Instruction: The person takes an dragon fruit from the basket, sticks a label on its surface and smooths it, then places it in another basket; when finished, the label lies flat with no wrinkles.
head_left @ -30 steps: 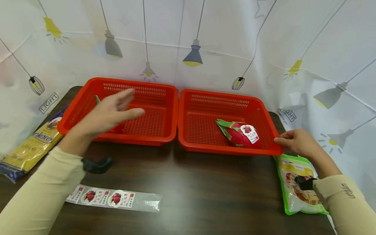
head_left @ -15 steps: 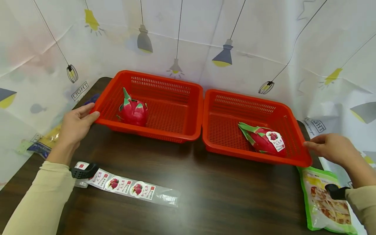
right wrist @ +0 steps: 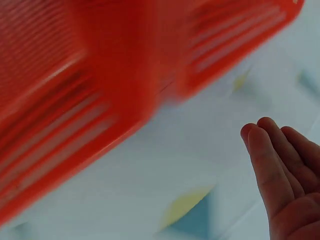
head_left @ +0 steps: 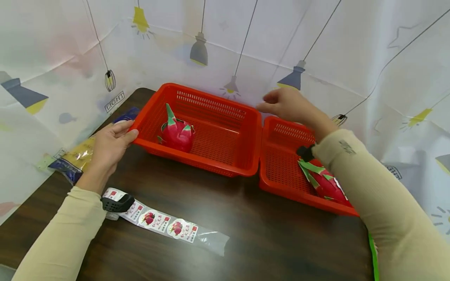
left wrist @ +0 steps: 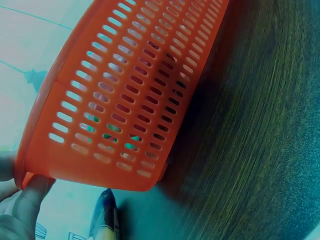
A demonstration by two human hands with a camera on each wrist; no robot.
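Note:
Two red plastic baskets lie side by side. My left hand (head_left: 109,146) pinches the near left corner of the left basket (head_left: 197,158) between thumb and fingers; the left wrist view shows that grip on the rim (left wrist: 37,125). Inside this basket sits a dragon fruit (head_left: 178,136) with a green leafy tip. My right hand (head_left: 293,105) hovers over the back of the baskets where they adjoin, fingers loosely extended with nothing in them. The right basket (head_left: 306,197) holds another dragon fruit (head_left: 327,183), partly covered by the right sleeve, which also hides its label.
A strip of dragon fruit stickers (head_left: 158,220) lies on the dark wooden table (head_left: 267,242) in front. A yellow and blue packet (head_left: 82,152) lies at the left. Only the green edge of a bag (head_left: 373,253) shows at the right. A white lamp-patterned sheet (head_left: 225,35) hangs behind.
My left hand came down to the left basket's corner and took hold of it. My right hand let go of the right basket's edge and moved left over the baskets. The view turned.

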